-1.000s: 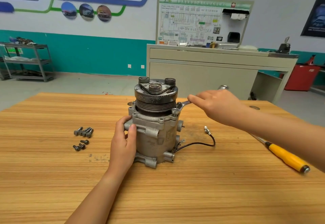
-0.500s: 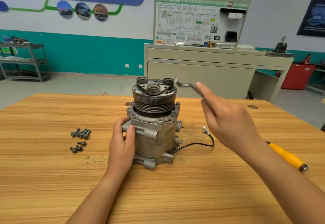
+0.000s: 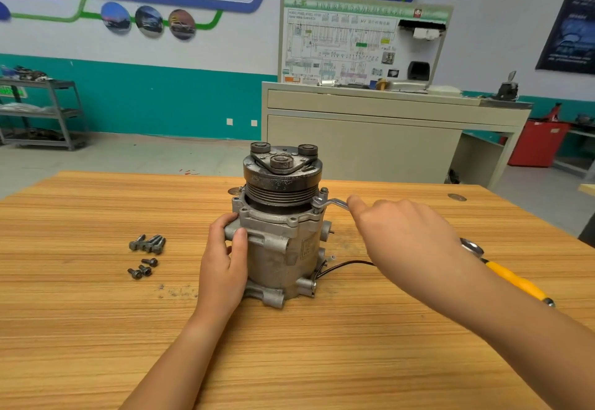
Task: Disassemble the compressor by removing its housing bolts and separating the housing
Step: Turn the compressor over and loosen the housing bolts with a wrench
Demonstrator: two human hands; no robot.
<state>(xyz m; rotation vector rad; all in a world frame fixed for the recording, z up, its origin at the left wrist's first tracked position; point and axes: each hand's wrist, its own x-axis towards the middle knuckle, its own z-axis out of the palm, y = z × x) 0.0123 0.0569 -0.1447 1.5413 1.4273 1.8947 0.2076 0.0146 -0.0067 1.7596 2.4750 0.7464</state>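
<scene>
Fingers [image 3: 222, 223] of left hand [image 3: 225, 264] clasp upright compressor [image 3: 280, 248] mid-table [image 3: 96, 329], seemingly bracing it against torque; right hand [image 3: 402, 239] grips wrench [image 3: 331, 203] seated on rim bolt [image 3: 317, 206]; removed bolts [image 3: 146, 253] parked well left, screwdriver [image 3: 515, 281] right.

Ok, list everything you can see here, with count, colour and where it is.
compressor: one, grey with black pulley, upright mid-table
wrench: one, silver, at compressor's top right corner
loose bolts: about seven, dark, table, left of compressor
screwdriver: one, yellow handle, table's right side
wire: one, black, right of compressor base
table: one, wood-grain, foreground
cabinet: one, beige, behind table
left hand: one, grips compressor's left side
right hand: one, holds wrench handle
</scene>
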